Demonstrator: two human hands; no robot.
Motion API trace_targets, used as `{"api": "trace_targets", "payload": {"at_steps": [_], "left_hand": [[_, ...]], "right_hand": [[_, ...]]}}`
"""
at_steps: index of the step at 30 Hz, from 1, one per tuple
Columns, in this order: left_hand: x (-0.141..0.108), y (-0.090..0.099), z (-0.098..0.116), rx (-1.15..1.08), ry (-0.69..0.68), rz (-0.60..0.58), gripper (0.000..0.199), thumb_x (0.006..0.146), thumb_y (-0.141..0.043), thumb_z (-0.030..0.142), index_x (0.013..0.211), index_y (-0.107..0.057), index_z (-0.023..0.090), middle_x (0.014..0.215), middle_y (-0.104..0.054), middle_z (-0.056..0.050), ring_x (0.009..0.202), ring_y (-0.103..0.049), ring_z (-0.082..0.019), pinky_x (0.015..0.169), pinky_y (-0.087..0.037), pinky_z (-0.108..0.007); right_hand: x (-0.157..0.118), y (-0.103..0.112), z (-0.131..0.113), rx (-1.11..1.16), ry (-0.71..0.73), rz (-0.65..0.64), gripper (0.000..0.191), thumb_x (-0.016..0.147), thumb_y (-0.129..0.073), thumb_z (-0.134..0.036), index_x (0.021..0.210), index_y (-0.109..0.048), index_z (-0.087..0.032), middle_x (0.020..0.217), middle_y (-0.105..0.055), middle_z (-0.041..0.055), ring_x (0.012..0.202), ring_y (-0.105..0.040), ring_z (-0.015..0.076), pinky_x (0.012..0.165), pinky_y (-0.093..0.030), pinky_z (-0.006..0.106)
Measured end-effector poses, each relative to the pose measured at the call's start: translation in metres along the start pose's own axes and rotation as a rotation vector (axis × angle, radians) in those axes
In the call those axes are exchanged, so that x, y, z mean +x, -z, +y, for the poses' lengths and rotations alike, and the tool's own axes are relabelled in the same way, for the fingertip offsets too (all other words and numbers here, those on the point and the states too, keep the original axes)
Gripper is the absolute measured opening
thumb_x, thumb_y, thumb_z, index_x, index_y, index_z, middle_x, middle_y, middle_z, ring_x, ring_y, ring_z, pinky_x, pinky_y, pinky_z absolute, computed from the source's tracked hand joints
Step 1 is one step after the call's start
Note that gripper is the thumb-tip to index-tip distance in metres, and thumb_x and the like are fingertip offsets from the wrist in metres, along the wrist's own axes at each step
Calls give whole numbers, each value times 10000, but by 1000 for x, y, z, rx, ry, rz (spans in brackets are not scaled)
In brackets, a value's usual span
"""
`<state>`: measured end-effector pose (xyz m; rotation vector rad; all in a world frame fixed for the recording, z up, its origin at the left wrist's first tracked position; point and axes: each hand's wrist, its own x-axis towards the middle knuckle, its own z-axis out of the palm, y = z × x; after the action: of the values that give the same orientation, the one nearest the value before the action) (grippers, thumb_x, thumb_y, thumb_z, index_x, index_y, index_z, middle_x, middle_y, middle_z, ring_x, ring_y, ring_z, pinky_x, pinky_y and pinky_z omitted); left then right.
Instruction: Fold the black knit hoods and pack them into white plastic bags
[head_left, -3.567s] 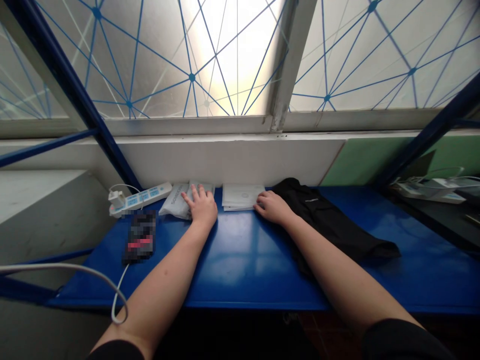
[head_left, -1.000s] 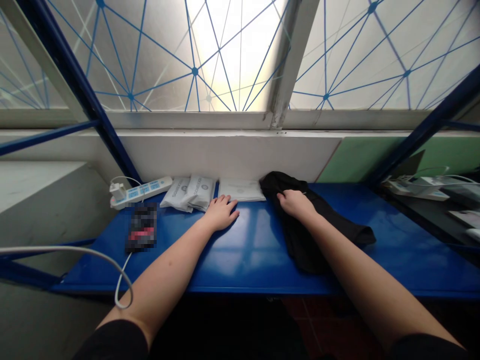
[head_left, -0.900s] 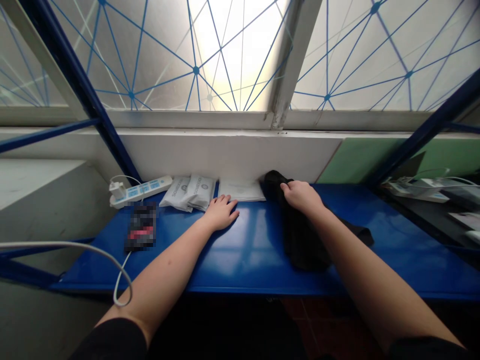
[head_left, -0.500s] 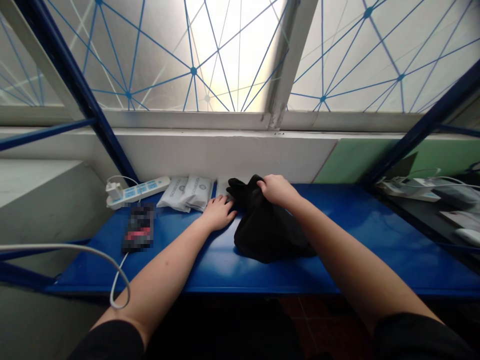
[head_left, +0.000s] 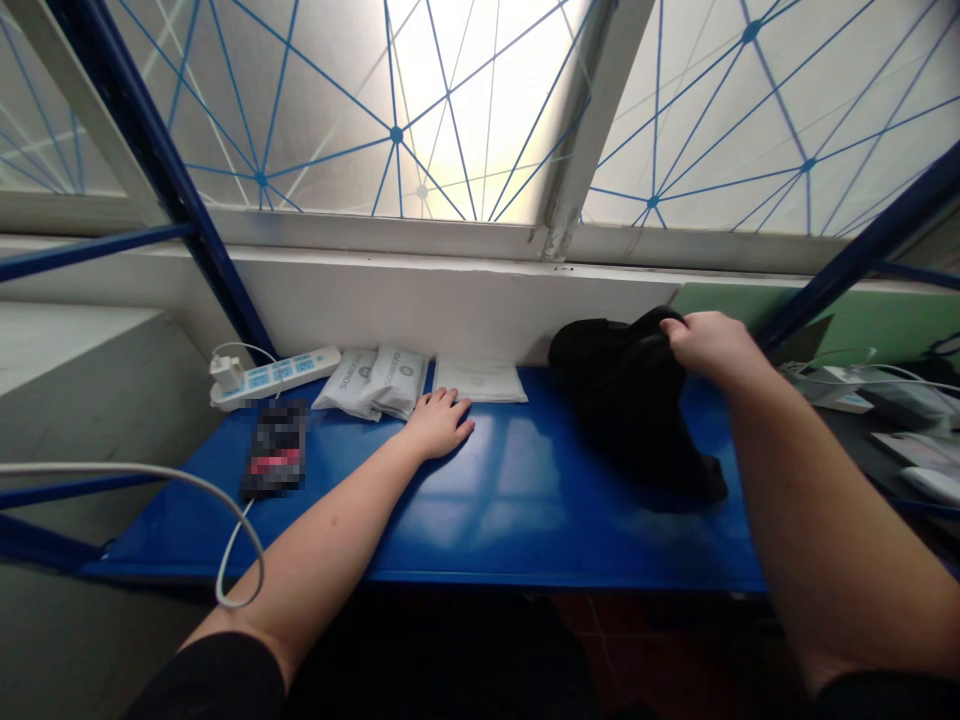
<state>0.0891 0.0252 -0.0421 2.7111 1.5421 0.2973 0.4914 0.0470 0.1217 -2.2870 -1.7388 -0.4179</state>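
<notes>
My right hand (head_left: 712, 345) pinches the upper edge of a limp black cloth item (head_left: 630, 400), whose exact kind I cannot make out. The cloth hangs in folds at the right side of the blue tabletop (head_left: 480, 500), its lower end near or on the surface. My left hand (head_left: 439, 425) lies flat on the tabletop with its fingers spread and holds nothing. Just beyond its fingertips is a flat white packet (head_left: 484, 380). Two white printed pouches (head_left: 397, 382) lie beside it on the left, partly overlapping.
A white power strip (head_left: 281, 375) with a plugged-in charger lies at the back left. In front of it is a phone-like dark object (head_left: 276, 450), blurred, with a white cable (head_left: 187, 480) looping over my left forearm. Blue metal posts (head_left: 161, 180) slant up at both sides.
My right hand has carried the black cloth to the right and raised it, uncovering the white packet at the back. My left hand stays in place on the tabletop.
</notes>
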Motion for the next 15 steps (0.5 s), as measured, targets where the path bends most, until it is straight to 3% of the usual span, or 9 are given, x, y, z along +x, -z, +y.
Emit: {"api": "trace_targets", "payload": {"at_steps": [2,5,10,15], "left_hand": [[0,0,0,-4,4,-7,514,1001,-388,515,1437,-493,264,1536,-438,-136,1429,-367,-344,1133,-330,-530],[0,0,-1,1,12,-14,518,1002,-383,518,1445,-487,270,1546,-428,-132,1437,-359,-338,1142,-320,-530],[0,-1,-1,8,10,-10,524,1002,-384,519,1448,-486,263,1544,-433,-136,1434,-368,-344,1139,-327,-526],[1,-1,-1,11,3,-8,526,1003,-383,520,1447,-487,258,1543,-434,-140,1432,-372,-348,1135,-332,-526]], "right_hand": [[-3,16,0,-6,-11,-13,431,1007,-498,-377,1031,-751,-28,1036,-701,298,923,-651,291,704,-353,368],[-14,19,-17,18,129,-44,332,1003,-525,-353,1031,-741,-103,1053,-716,236,909,-642,261,727,-355,348],[-33,-20,-45,122,302,-192,243,988,-533,-317,916,-721,-181,900,-733,107,816,-641,228,709,-395,289],[-42,-43,-51,203,356,-142,283,988,-504,-374,868,-694,-201,825,-711,74,783,-641,241,694,-411,300]]}}
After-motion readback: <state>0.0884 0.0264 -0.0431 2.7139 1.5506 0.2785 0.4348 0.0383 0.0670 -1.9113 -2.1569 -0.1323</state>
